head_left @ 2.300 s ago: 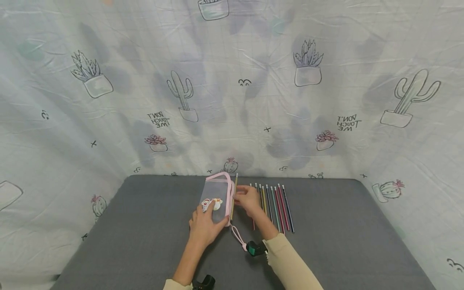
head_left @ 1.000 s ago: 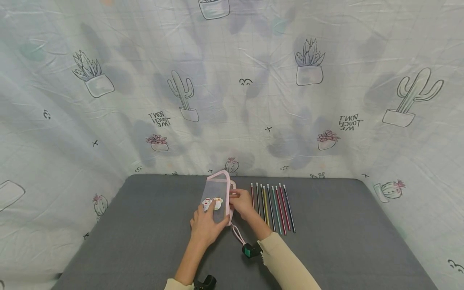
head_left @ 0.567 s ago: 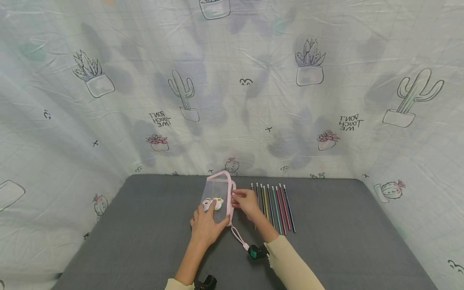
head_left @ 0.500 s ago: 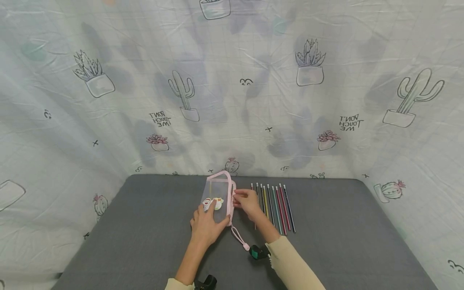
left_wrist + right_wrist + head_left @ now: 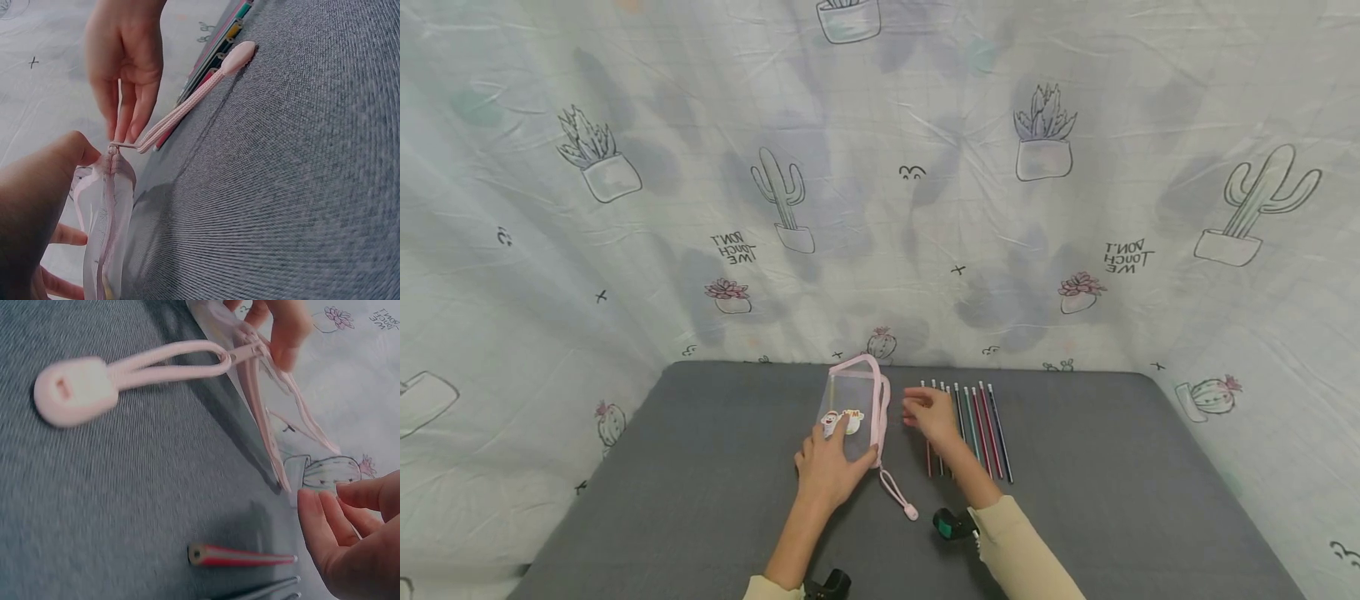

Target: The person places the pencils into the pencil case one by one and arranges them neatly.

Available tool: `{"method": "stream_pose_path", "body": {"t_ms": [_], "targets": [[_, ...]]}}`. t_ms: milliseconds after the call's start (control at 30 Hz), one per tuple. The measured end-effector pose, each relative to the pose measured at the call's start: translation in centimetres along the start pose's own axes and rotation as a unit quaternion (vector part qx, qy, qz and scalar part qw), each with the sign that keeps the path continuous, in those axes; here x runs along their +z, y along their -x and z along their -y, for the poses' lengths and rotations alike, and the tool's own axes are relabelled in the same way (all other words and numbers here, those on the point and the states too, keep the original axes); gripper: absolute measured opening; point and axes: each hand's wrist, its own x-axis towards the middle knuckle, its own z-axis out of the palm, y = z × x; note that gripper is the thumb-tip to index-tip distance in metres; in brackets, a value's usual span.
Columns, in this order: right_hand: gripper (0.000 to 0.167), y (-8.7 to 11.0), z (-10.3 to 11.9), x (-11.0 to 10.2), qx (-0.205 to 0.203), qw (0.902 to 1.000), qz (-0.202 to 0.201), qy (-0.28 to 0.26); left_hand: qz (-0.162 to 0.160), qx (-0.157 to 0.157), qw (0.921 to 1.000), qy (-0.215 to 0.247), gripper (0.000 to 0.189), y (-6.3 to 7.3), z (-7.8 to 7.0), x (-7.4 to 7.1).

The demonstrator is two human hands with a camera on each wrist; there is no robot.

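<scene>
A translucent pencil case (image 5: 859,390) with pink trim and cartoon stickers lies on the grey table, its right side gaping. My left hand (image 5: 827,471) grips it across the near part, thumb at the pink rim and fingers over the upper face. A yellowish pencil (image 5: 832,396) shows faintly through the case. My right hand (image 5: 934,417) is just right of the opening and holds nothing; in the right wrist view its thumb and fingers (image 5: 322,525) stand apart. Beneath and beside it, several pencils (image 5: 985,429) lie in a row, partly covered by the hand and forearm.
A pink zipper-pull loop (image 5: 895,490) trails from the case's near corner, its end tab (image 5: 75,390) flat on the cloth. The grey table (image 5: 685,483) extends to both sides. A curtain (image 5: 925,217) with cactus prints hangs behind its far edge.
The right hand brought a yellow pencil to the opening and put it into the case. It has since let go and drawn back rightward. The left hand has kept its place on the case.
</scene>
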Motion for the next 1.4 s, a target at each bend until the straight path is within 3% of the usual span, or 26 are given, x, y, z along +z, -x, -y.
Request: {"method": "stream_pose_path", "body": {"t_ms": [367, 600, 867, 1067, 1400], "targets": [[0.024, 0.5, 0.1, -2.0, -0.034, 0.9939, -0.053, 0.091, -0.003, 0.008, 1.0, -0.001, 0.079, 0.1, 0.1, 0.0], [0.022, 0.5, -0.3, -2.7, -0.054, 0.9816, -0.072, 0.168, -0.002, 0.006, 1.0, 0.001, 0.079, 0.1, 0.1, -0.1], [0.027, 0.6, -0.4, -2.4, -0.07, 0.9692, -0.064, 0.227, -0.006, 0.009, 0.9999, 0.003, 0.078, 0.2, 0.1, -0.1], [0.027, 0.6, -0.6, -1.9, -0.077, 0.966, -0.062, 0.239, -0.007, 0.013, 0.9999, -0.001, 0.078, 0.1, 0.0, -0.1], [0.031, 0.3, -0.3, -1.2, -0.056, 0.9627, -0.046, 0.261, -0.003, 0.01, 0.9999, 0.001, 0.078, 0.1, 0.0, -0.2]]}}
